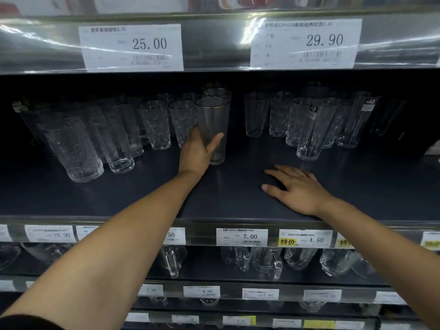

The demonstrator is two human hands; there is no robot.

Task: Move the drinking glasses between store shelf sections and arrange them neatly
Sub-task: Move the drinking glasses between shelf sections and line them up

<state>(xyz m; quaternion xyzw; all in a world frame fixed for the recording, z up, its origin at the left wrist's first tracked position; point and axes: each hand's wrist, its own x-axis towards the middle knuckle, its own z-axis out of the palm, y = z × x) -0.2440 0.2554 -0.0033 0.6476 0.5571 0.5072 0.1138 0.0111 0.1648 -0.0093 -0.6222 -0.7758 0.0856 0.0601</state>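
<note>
Right hand [297,189] flat on shelf [142,196] near front edge; left hand [197,151], grip round tall glass [213,120].

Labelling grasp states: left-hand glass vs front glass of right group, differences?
The held glass is gripped on its lower half by the left hand; the front right glass stands free. The held glass sits beside the textured glasses of the left group; the front right glass leads the right group. Both are tall, clear, smooth-walled, mouth up.

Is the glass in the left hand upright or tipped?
Upright: the tall glass stands base-down on the shelf, rim up, the left hand gripping its side.
</note>
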